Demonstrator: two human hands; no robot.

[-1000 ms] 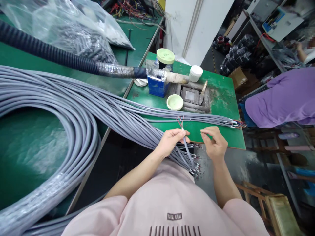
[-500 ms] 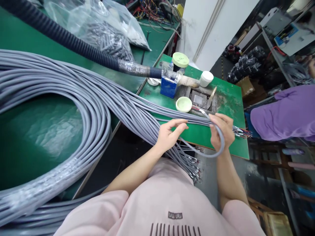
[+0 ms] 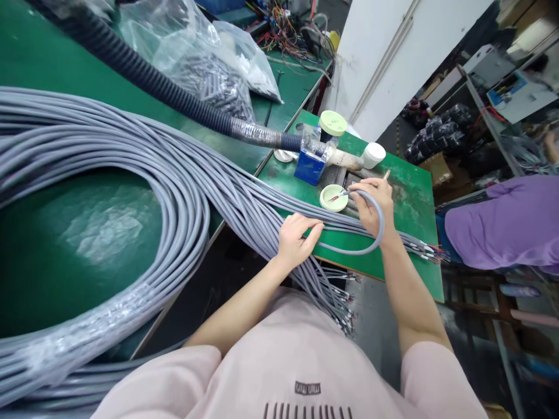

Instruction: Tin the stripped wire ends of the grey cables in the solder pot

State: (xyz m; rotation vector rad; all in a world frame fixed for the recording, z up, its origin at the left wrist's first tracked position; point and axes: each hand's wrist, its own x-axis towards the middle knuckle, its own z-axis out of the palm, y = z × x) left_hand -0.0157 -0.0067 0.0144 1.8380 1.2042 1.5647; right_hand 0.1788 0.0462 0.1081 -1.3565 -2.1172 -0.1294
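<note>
My right hand is closed on a grey cable near its stripped end. Red and dark wire ends of that cable reach into a small pale-green cup. From the hand the cable curves round in a loop and runs back under my left hand. My left hand lies over the bundle of grey cables, its thumb and index finger apart with nothing visible between them; its other fingers are curled and partly hidden.
A blue box with a ribbed hose and nozzle stands behind the cup. Nearby are a white container and a green-lidded jar. Plastic bags lie farther back. A person in purple is at the right.
My right hand has moved left and away from me, bringing the cable's wire ends into the pale-green cup. My left hand stays over the bundle. The view has shifted slightly.
</note>
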